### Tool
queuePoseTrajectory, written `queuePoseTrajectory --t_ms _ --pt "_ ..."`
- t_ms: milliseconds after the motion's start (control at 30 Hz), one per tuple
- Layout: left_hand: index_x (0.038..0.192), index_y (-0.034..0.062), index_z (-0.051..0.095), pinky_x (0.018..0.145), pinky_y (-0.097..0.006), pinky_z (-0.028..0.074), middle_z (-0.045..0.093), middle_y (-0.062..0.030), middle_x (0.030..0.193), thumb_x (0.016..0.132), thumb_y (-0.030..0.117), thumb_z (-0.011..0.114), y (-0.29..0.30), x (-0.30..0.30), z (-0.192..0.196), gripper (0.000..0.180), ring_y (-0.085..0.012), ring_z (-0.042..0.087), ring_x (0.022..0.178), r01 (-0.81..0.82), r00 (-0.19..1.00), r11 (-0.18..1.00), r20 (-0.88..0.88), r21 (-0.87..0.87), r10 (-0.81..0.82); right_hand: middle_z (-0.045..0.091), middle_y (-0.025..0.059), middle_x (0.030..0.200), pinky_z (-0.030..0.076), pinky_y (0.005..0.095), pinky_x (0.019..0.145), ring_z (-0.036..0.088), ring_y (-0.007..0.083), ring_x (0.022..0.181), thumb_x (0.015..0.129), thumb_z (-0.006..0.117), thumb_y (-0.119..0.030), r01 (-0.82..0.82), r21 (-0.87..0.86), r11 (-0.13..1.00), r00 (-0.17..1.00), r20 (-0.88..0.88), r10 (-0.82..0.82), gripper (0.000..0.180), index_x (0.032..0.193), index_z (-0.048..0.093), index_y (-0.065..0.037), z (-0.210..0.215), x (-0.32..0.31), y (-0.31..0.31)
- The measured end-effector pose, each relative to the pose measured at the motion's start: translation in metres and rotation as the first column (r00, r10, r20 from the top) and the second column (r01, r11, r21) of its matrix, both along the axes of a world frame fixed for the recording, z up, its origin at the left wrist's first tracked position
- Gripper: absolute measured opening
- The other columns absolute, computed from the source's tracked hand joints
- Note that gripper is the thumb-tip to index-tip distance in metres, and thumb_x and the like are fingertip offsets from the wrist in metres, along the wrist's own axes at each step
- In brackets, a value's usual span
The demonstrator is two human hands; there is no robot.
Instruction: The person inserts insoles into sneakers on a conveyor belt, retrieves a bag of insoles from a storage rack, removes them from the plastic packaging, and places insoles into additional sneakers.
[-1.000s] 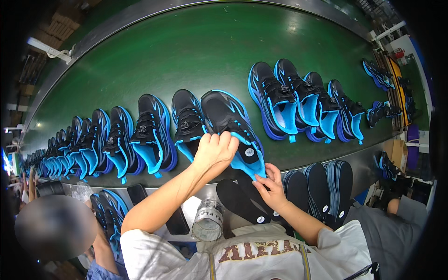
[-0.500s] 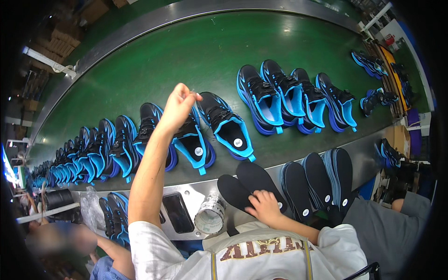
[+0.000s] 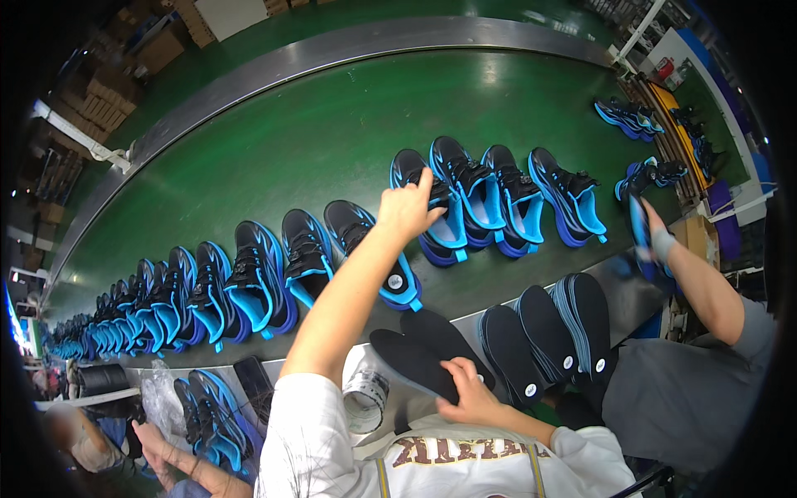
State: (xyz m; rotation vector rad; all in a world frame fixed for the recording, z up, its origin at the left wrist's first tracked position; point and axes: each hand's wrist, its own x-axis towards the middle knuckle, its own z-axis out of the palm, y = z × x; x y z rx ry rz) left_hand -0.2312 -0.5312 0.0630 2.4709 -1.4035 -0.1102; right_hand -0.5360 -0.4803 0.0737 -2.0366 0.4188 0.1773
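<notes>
My left hand [image 3: 407,206] reaches over the green belt, index finger stretched out and thumb apart. It lies over the black and blue sneaker [image 3: 409,163] at the left end of a group of several, covering part of its laces; contact I cannot tell. Nothing shows in its fingers. My right hand [image 3: 471,397] grips a black insole [image 3: 415,358] by its near end, thumb and fingers closed on it. A second black insole [image 3: 444,339] lies partly beneath. Left of my forearm, a sneaker [image 3: 349,222] with a white round sticker inside is partly hidden by my arm.
Stacks of insoles [image 3: 544,328] stand on the metal ledge right of my right hand. A tape roll [image 3: 365,400] and a dark phone [image 3: 253,383] lie left. A long sneaker row [image 3: 170,290] runs far left. A co-worker's hand [image 3: 656,228] holds a sneaker at right; another person is lower left.
My left hand has moved right, from the stickered sneakers to the separate group, and its pinched fingers have opened. My right hand now grips the insole. A co-worker's arm has come in at right.
</notes>
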Motion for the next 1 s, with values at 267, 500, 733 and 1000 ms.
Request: queuePoseTrajectory --t_ms 267,500,733,1000 --pt "0.100 0.0033 0.048 0.065 -0.040 0.045 0.059 -0.0169 0.075 0.076 0.039 0.053 -0.017 0.018 -0.001 0.043 -0.0339 0.057 0.073 -0.012 0.975 0.999 -0.224 -0.043 0.002 0.054 0.0209 0.102 0.043 0.0348 0.070 0.052 0.0292 0.071 0.072 0.058 -0.009 0.137 -0.366 0.921 0.940 0.342 -0.004 0.015 0.083 0.061 0.000 0.078 0.042 -0.120" --pt "0.078 -0.0073 0.054 0.059 -0.032 0.043 0.056 -0.0142 0.066 0.078 0.047 0.049 -0.002 0.020 -0.011 0.055 -0.0209 0.056 0.067 -0.235 0.613 0.972 -0.776 0.004 0.151 0.058 0.0119 0.084 0.043 0.0319 0.069 0.051 0.0250 0.073 0.066 0.054 -0.010 -0.152 -0.717 0.680 0.951 0.082 0.299 0.011 0.062 0.059 -0.001 0.073 0.106 -0.160" --pt "0.066 0.0024 0.049 0.038 -0.024 0.030 0.038 0.0001 0.049 0.080 0.047 0.049 -0.004 0.014 -0.023 0.047 -0.0094 0.035 0.039 -0.388 0.385 0.920 -0.896 0.059 0.220 0.057 0.0125 0.081 0.045 0.0343 0.071 0.052 0.0267 0.082 0.066 0.051 -0.007 -0.205 -0.724 0.658 0.969 -0.055 0.241 0.011 0.065 0.059 0.001 -0.008 0.171 -0.145" --pt "0.077 -0.0037 0.052 0.056 -0.030 0.041 0.052 -0.0089 0.062 0.076 0.048 0.052 -0.004 0.008 -0.039 0.052 -0.0162 0.052 0.062 -0.437 0.554 0.889 -0.820 -0.140 0.143 0.046 0.0207 0.108 0.045 0.0372 0.074 0.050 0.0318 0.090 0.075 0.051 -0.016 -0.061 -0.688 0.723 0.993 0.034 0.116 0.020 0.088 0.054 -0.001 -0.034 0.176 -0.131"
